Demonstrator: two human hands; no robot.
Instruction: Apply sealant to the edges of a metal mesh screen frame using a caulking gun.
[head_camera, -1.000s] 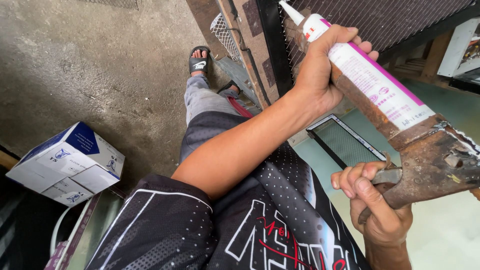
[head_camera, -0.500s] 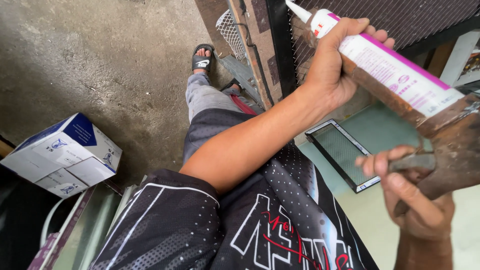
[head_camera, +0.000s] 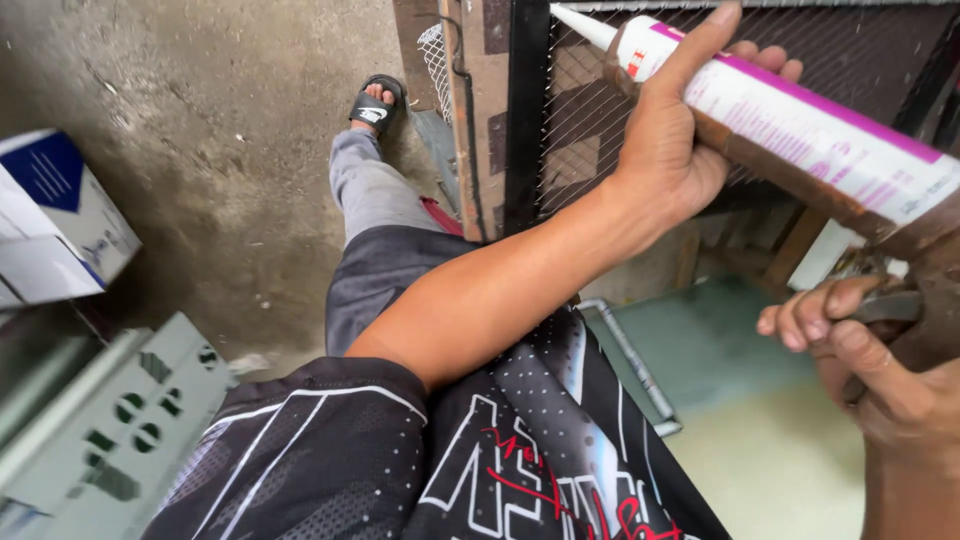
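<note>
My left hand (head_camera: 668, 150) wraps around the front of a white and pink sealant tube (head_camera: 820, 130), with the index finger stretched along its top. The tube sits in a rusty caulking gun (head_camera: 935, 300). Its white nozzle (head_camera: 582, 26) points at the upper part of a dark metal frame (head_camera: 525, 120) that holds wire mesh (head_camera: 585, 110). My right hand (head_camera: 860, 370) is at the lower right, its fingers curled around the gun's trigger and handle. My left arm crosses over my patterned black shirt.
My leg in grey trousers ends in a black sandal (head_camera: 375, 100) on the concrete floor (head_camera: 220, 150). At the left edge lies a white and blue cardboard box (head_camera: 60, 220), with a grey slotted crate (head_camera: 110, 430) below it. A green surface (head_camera: 720, 350) with a metal rim lies under the gun.
The view has closed in on the mesh frame, with the box sliding to the left edge. The gun stays in both hands, and its nozzle now sits at the frame's top.
</note>
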